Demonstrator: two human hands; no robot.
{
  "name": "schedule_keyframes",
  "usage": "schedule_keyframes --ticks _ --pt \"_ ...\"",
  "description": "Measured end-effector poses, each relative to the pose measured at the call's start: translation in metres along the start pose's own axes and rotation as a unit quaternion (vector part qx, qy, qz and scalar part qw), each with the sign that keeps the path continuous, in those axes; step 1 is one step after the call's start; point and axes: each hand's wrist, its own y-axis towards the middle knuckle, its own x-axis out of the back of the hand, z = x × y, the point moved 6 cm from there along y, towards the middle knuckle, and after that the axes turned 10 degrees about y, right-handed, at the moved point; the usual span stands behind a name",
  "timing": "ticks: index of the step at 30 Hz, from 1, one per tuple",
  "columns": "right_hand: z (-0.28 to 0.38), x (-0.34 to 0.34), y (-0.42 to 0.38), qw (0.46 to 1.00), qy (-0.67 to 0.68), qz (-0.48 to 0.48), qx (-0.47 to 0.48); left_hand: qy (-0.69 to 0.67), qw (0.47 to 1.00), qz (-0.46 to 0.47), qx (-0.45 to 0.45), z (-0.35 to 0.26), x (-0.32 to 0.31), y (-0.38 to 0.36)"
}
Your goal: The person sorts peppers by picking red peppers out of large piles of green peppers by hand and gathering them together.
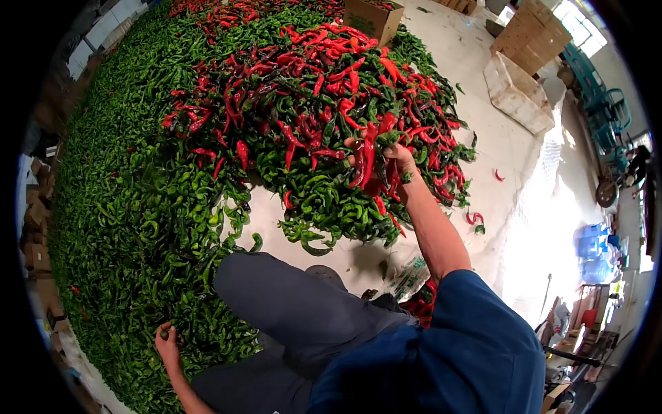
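My right hand point(402, 163) is closed around several red chili peppers point(369, 155), held just above the front of a mixed heap. Red chili peppers point(324, 55) cover the top of that heap, with green chili peppers point(331, 200) along its near edge. Down at the lower left, my left hand point(166, 341) is over the wide spread of green chili peppers point(124, 228). Its fingers are curled together with a small dark green bit showing between them; I cannot make out what it is.
A cardboard box point(373, 19) stands behind the heap. To the right are a white foam box point(518, 93), a larger carton point(529, 36) and blue water jugs point(594, 255). A bag with red peppers point(422, 303) sits beside my body. Stray peppers point(475, 219) dot the pale floor.
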Motion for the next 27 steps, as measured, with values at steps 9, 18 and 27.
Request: schedule_keyframes --ticks 9,18,27 --pt "0.001 0.033 -0.042 0.99 -0.028 -0.134 0.038 0.011 1.0 -0.025 -0.008 0.038 0.019 -0.005" --pt "-0.065 -0.037 -0.021 0.999 0.042 -0.017 -0.028 -0.099 0.992 -0.062 0.044 0.035 0.035 -0.021" --pt "-0.157 -0.136 0.052 0.983 0.063 0.086 -0.147 -0.483 0.874 0.03 -0.046 -0.035 0.038 -0.068"
